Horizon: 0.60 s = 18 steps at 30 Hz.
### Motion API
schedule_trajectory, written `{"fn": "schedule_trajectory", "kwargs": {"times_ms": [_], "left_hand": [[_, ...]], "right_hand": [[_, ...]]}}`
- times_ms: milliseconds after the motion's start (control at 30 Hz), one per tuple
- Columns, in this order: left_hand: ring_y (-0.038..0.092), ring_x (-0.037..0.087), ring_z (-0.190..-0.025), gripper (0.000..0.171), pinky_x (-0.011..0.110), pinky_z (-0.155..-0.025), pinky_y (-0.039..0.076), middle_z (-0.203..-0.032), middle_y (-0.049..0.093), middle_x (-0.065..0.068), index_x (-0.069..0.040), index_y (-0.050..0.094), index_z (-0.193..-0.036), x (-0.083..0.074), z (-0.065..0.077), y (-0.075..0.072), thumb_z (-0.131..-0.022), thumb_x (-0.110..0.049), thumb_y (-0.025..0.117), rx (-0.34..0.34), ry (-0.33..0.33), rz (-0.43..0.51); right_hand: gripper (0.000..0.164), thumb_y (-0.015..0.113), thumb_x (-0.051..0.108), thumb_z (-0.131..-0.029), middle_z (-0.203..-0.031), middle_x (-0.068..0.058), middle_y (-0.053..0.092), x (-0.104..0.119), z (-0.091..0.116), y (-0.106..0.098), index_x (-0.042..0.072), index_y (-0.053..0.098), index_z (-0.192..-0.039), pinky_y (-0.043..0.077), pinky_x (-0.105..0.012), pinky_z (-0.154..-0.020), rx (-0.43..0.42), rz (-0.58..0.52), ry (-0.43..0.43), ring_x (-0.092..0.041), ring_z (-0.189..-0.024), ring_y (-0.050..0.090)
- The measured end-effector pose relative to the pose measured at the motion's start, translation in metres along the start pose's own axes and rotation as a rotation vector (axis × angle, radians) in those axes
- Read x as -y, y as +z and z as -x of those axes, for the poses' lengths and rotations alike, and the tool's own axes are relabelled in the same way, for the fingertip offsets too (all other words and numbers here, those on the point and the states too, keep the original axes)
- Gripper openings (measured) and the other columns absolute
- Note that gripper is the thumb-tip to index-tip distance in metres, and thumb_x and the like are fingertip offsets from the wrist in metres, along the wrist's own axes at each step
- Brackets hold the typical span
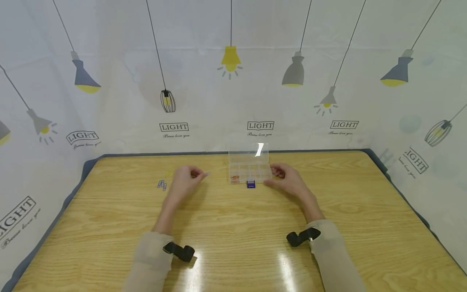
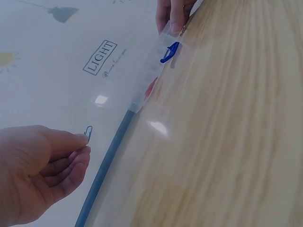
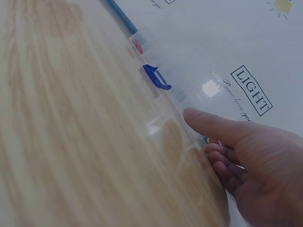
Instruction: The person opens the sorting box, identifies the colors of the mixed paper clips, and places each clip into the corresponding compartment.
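My left hand (image 1: 183, 180) pinches a small blue-looking paper clip (image 2: 89, 132) between thumb and fingertips, left of a clear plastic compartment box (image 1: 260, 171). The clip's far end sticks out past the fingertips. The box's transparent lid (image 1: 248, 154) stands raised at the back, and a dark blue latch (image 1: 251, 184) hangs on its front edge. Red paper clips (image 1: 234, 177) lie in the front left compartment. At the box's right end, my right hand (image 1: 290, 181) holds it, thumb at the front corner and curled fingers along the side.
Several blue-purple paper clips (image 1: 161, 185) lie on the wooden table (image 1: 233, 227) left of my left hand, with a yellow paper clip (image 1: 168, 173) just behind them. A white lamp-printed sheet (image 1: 204, 81) rises at the table's back edge, close behind the box.
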<state>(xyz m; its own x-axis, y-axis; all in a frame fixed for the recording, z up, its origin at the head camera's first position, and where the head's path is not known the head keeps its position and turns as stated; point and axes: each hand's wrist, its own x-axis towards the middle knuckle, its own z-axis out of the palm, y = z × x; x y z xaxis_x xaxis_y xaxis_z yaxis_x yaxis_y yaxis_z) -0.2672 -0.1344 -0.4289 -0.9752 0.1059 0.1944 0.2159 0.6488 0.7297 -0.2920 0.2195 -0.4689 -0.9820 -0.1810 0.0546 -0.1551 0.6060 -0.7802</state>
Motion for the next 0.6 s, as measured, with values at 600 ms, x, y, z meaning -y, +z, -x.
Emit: {"fn": "schedule_trajectory", "kwargs": {"times_ms": [600], "left_hand": [[0.065, 0.021, -0.079, 0.015, 0.036, -0.075, 0.055, -0.086, 0.072, 0.009, 0.001, 0.075, -0.092, -0.027, -0.012, 0.029, -0.094, -0.014, 0.073, 0.011, 0.008, 0.060]], "right_hand": [[0.066, 0.085, 0.031, -0.083, -0.115, -0.010, 0.060, 0.000, -0.001, 0.000, 0.005, 0.057, -0.137, 0.044, -0.040, -0.095, 0.005, -0.003, -0.002, -0.025, -0.104, 0.053]]}}
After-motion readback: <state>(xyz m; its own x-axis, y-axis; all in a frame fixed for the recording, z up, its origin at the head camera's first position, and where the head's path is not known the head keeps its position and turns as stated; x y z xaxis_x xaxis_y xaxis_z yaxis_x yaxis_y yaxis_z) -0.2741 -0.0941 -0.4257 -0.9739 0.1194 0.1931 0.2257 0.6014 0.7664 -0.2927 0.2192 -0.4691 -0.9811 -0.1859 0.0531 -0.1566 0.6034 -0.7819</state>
